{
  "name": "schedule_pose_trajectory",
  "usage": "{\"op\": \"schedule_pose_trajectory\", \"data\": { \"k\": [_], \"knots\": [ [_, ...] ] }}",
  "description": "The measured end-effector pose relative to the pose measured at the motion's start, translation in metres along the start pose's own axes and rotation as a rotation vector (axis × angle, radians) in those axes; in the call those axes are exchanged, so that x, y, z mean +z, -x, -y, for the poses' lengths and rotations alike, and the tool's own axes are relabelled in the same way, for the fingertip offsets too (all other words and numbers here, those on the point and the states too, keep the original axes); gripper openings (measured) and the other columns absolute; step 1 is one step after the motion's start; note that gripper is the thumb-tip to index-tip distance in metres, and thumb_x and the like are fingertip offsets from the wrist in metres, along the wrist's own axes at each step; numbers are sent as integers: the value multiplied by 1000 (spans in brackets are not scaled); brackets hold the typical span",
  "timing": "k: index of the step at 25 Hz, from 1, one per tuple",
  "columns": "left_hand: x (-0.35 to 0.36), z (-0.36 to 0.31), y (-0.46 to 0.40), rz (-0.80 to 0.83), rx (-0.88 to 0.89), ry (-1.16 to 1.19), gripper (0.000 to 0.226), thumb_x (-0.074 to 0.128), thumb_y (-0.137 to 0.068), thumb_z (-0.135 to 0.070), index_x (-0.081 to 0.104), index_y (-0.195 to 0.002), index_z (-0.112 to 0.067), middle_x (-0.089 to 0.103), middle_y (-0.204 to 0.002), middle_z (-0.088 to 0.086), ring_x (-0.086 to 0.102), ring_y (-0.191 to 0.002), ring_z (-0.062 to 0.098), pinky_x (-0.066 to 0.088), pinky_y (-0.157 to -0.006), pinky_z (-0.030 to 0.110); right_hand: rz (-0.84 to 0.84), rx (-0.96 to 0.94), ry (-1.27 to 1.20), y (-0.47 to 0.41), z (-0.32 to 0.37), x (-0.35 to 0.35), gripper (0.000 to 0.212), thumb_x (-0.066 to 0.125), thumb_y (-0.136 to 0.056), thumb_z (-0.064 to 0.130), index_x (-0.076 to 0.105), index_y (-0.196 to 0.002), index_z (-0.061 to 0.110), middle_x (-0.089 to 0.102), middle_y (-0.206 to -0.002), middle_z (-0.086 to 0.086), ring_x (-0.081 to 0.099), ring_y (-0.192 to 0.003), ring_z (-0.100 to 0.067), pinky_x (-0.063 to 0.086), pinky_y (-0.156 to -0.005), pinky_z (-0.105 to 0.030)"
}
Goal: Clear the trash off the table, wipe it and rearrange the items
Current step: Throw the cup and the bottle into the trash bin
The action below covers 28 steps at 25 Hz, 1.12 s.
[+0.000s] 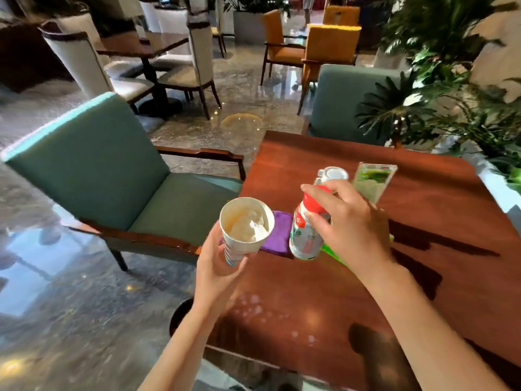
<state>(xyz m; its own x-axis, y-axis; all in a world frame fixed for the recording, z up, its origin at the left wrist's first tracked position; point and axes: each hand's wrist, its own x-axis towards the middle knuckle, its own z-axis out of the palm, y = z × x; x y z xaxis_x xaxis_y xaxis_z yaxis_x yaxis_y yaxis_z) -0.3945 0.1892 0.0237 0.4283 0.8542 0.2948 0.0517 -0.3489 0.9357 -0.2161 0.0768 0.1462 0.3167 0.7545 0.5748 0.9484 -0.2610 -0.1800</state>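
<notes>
My left hand (218,263) holds a white paper cup (245,230) with crumpled tissue inside, lifted at the left edge of the dark wooden table (310,306). My right hand (352,227) grips a plastic bottle (306,235) with a red and green label, tilted above the table. A purple cloth (277,235) lies on the table behind the cup. A bright green item (334,253) pokes out under my right wrist, mostly hidden.
A clear glass (331,174) and a clear acrylic sign stand (372,180) sit behind my right hand. Teal armchairs (112,170) stand left of and behind the table. Leafy plants (451,108) crowd the right side. A dark round object (180,314) sits on the floor by the table.
</notes>
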Motion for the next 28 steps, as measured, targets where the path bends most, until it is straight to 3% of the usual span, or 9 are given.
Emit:
{"op": "schedule_pose_trajectory", "data": {
  "k": [6, 9, 12, 16, 20, 24, 28],
  "knots": [
    [-135, 34, -6, -44, -83, -78, 79, 80, -70, -10, 41, -136, -28, 50, -131, -28, 51, -120, 4, 48, -94, 29, 58, 1, -228, -18, 122, 78, 44, 78, -69, 17, 66, -111, 24, 65, -100, -4, 65, -83, -27, 56, -61, -37],
    [-177, 54, -9, -65, -118, -151, 74, 79, -71, 0, 45, -128, -32, 53, -122, -32, 53, -113, -2, 48, -89, 21, 111, 2, -347, -27, 160, 111, 45, 77, -70, 12, 66, -112, 21, 65, -101, -5, 64, -86, -24, 57, -65, -37],
    [-204, 75, -20, -112, -188, -230, 75, 81, -69, -8, 42, -122, -44, 55, -114, -32, 52, -107, -11, 46, -85, 11, 167, -23, -439, -39, 189, 147, 46, 77, -69, 10, 65, -113, 21, 64, -102, -4, 64, -87, -24, 57, -66, -37],
    [-225, 101, -30, -177, -280, -211, 69, 82, -69, -8, 44, -114, -44, 53, -109, -29, 50, -101, -19, 41, -77, 1, 239, -55, -474, -47, 218, 196, 50, 78, -69, 9, 63, -114, 23, 63, -106, -2, 63, -90, -24, 57, -69, -36],
    [-253, 137, -34, -126, -388, -186, 65, 82, -69, -15, 46, -121, -33, 54, -110, -24, 50, -101, -19, 41, -76, 1, 262, 40, -452, -39, 243, 238, 43, 76, -69, 9, 59, -107, 20, 63, -107, -2, 62, -93, -23, 55, -70, -33],
    [-282, 188, -49, 7, -447, -166, 66, 82, -70, -16, 44, -116, -46, 56, -114, -23, 53, -106, -7, 42, -79, 4, 236, 220, -377, -26, 275, 288, 33, 78, -68, 8, 64, -98, 13, 66, -106, -5, 63, -95, -24, 49, -80, -31],
    [-304, 251, -70, 178, -417, -200, 59, 77, -65, -36, 48, -116, -42, 53, -115, -26, 52, -110, -2, 49, -89, 28, 124, 387, -250, 11, 305, 347, 32, 78, -70, 8, 66, -99, 10, 68, -107, -9, 65, -95, -26, 56, -76, -34]
  ]
}}
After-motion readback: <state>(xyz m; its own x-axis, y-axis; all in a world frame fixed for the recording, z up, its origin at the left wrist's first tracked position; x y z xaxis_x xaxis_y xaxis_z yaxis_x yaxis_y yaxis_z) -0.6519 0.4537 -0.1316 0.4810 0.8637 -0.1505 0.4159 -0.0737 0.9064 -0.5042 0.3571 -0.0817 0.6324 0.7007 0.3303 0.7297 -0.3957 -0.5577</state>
